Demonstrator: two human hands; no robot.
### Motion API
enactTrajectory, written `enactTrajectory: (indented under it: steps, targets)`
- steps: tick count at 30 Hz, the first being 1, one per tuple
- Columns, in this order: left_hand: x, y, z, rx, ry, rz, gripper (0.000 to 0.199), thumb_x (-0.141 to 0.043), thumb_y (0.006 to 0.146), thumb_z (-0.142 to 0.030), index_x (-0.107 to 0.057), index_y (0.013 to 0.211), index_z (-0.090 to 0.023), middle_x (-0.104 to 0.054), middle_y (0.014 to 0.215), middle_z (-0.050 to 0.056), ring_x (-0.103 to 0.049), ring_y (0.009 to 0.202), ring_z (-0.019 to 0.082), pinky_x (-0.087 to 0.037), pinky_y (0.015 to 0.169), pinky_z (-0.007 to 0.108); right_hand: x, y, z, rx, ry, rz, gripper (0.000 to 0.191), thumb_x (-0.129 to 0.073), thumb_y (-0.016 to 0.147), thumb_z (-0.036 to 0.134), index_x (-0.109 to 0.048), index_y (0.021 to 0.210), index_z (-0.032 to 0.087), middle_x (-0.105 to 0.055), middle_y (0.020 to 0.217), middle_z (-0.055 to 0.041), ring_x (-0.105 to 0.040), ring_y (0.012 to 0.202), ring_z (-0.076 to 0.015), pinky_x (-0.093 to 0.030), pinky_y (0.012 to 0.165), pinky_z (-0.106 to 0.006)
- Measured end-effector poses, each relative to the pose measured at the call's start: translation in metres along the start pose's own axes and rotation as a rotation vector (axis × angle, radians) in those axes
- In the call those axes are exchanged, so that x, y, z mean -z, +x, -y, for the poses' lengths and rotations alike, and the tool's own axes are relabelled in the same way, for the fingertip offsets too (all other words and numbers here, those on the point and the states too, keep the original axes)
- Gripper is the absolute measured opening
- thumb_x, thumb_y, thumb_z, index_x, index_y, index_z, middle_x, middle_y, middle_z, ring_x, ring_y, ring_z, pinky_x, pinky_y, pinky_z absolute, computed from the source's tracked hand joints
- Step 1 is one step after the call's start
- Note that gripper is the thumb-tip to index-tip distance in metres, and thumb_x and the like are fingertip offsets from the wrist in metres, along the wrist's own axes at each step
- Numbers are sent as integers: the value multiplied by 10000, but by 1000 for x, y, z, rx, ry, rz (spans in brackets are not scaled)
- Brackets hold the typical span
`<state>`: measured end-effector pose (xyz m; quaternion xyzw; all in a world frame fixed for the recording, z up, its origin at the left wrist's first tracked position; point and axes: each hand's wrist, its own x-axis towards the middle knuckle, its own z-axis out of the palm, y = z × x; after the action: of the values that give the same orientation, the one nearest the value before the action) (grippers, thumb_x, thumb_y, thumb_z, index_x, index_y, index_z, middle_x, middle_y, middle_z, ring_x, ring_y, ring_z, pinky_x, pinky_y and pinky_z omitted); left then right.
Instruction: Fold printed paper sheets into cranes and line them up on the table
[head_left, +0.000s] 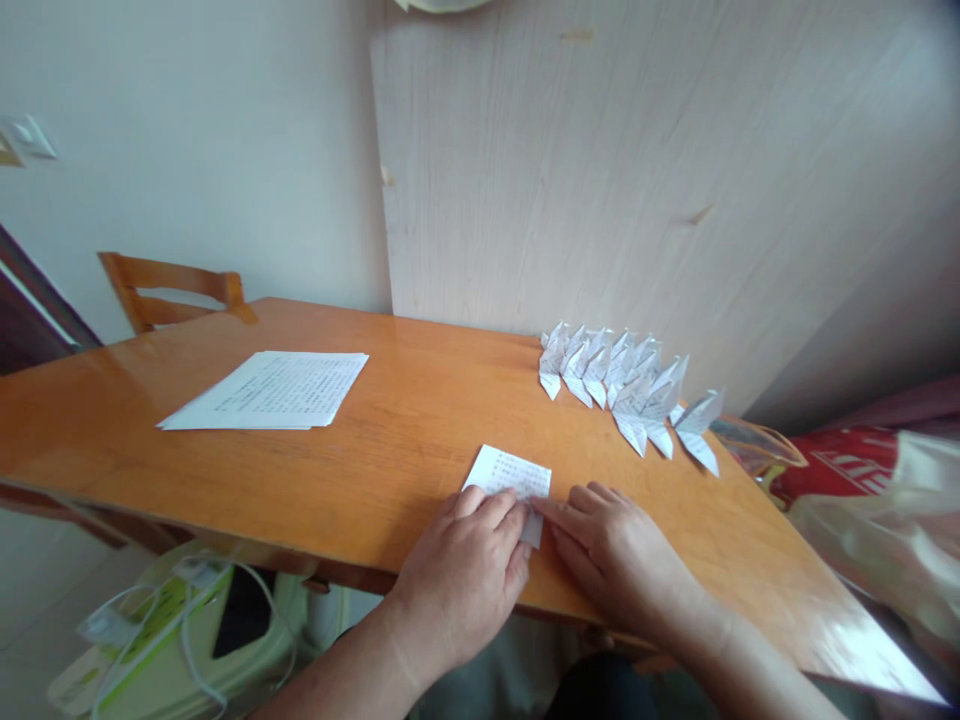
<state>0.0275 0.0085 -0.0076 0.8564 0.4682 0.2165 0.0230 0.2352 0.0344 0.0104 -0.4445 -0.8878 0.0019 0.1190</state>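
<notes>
A small folded sheet of printed paper (510,472) lies on the wooden table near its front edge. My left hand (471,565) rests on the lower left part of the paper, its fingers bent and close together, pressing it down. From the right, my right hand (619,545) touches the paper's right edge with its index fingertip; its other fingers are curled on the table. Part of the paper is hidden under my left fingers. Several folded paper pieces (630,390) with pointed tips stand in rows at the back right.
A stack of printed sheets (281,392) lies on the table (405,400) at the left. Behind it is a wooden chair (176,278). Cables and a phone-like dark object (244,610) sit below the front edge. Red and white bags (847,465) are at the right.
</notes>
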Motion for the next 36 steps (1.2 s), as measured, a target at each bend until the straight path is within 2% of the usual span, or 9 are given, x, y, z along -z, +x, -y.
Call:
enactTrajectory:
  steps: [4, 8, 17, 21, 27, 30, 36]
  targets:
    - [-1, 0, 1, -3, -2, -13, 352, -474, 1001, -290, -600, 1319, -204, -640, 1330, 54, -537, 1222, 259, -439, 1083, 456, -2, -3, 9, 4, -143, 13, 219, -533, 956, 265, -673, 1123, 255, -611, 843, -45, -543, 781, -209, -329, 697, -344]
    - [0, 0, 1, -5, 0, -12, 338, -469, 1002, -287, -608, 1297, -199, -643, 1318, 54, -541, 1210, 262, -444, 1073, 454, -1, -1, 14, -12, -208, 23, 201, -550, 941, 240, -676, 1097, 254, -622, 841, -47, -546, 770, -208, -313, 677, -346]
    - [-1, 0, 0, -30, 45, -43, 300, -471, 1001, -296, -635, 1231, -195, -656, 1266, 69, -551, 1173, 263, -443, 1058, 442, -3, -8, 18, -98, -189, -7, 161, -534, 944, 240, -693, 956, 225, -625, 856, -54, -555, 810, -205, -331, 685, -325]
    - [0, -1, 0, -36, 58, -64, 248, -492, 990, -289, -654, 1156, -200, -674, 1205, 79, -568, 1132, 258, -454, 1031, 436, -6, -11, 18, -138, -158, -59, 252, -468, 988, 243, -669, 840, 204, -619, 843, -61, -553, 811, -199, -349, 723, -322]
    - [-1, -1, 0, -60, 67, -108, 253, -488, 993, -299, -645, 1165, -201, -677, 1180, 83, -571, 1121, 257, -448, 1019, 434, -4, -11, 19, -74, -137, -60, 248, -456, 1015, 290, -679, 1108, 237, -604, 904, -62, -545, 846, -201, -374, 766, -310]
    - [-1, -1, 1, -70, 72, -107, 274, -472, 1001, -314, -639, 1191, -208, -675, 1174, 83, -572, 1103, 254, -448, 997, 430, -2, -9, 19, -73, -153, -39, 271, -447, 1019, 326, -695, 1096, 247, -592, 913, -66, -540, 853, -202, -377, 776, -309]
    - [2, 1, 0, -66, 113, -54, 261, -449, 1009, -345, -674, 1060, -222, -685, 1112, 69, -567, 1058, 259, -435, 923, 426, -1, -9, 19, -65, -165, -39, 308, -425, 1027, 348, -712, 1044, 238, -578, 919, -67, -535, 861, -197, -375, 785, -303]
